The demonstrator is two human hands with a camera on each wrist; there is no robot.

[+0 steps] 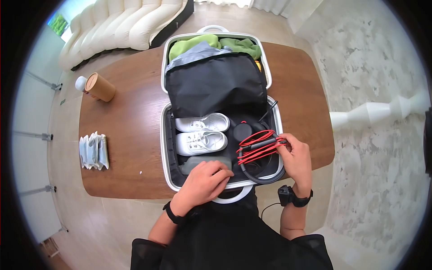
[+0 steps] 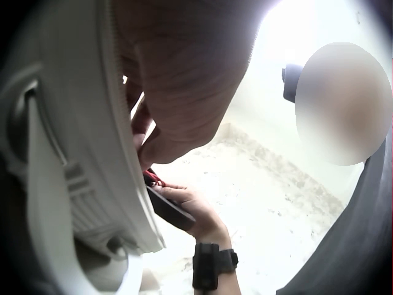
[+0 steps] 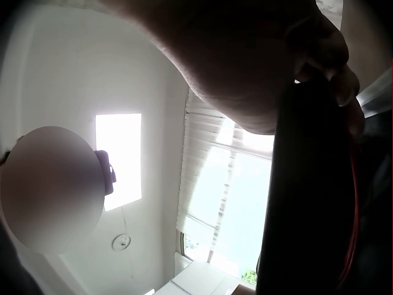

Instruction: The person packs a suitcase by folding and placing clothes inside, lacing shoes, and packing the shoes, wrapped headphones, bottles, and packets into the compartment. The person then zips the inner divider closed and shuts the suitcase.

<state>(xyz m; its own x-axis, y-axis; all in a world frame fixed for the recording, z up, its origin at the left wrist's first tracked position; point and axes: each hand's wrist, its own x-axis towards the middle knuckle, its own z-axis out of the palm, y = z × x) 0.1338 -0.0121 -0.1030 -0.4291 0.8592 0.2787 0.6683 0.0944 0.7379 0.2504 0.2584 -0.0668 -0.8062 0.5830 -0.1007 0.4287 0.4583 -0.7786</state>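
Observation:
A pair of black headphones (image 1: pixel 243 131) with a red cable (image 1: pixel 258 155) looped over it lies at the right side of the open suitcase's (image 1: pixel 164 148) near half. My right hand (image 1: pixel 297 159) grips the headphones' band at the suitcase's right rim; the right wrist view shows the dark band (image 3: pixel 307 203) close up under bent fingers. Over the near rim reaches my left hand (image 1: pixel 204 180), fingers loosely bent beside a grey translucent case (image 1: pixel 193 163). In the left wrist view its fingertips are partly hidden behind the rim. White sneakers (image 1: pixel 202 142) lie side by side behind the grey case.
A black fabric divider (image 1: pixel 216 85) hangs between the suitcase halves. Green and grey clothes (image 1: pixel 193 47) fill the far half. On the brown table (image 1: pixel 130 130) stand a cardboard tube (image 1: pixel 101 87) and a white-capped bottle (image 1: pixel 81 83), with several small packets (image 1: pixel 94 151) at the left edge.

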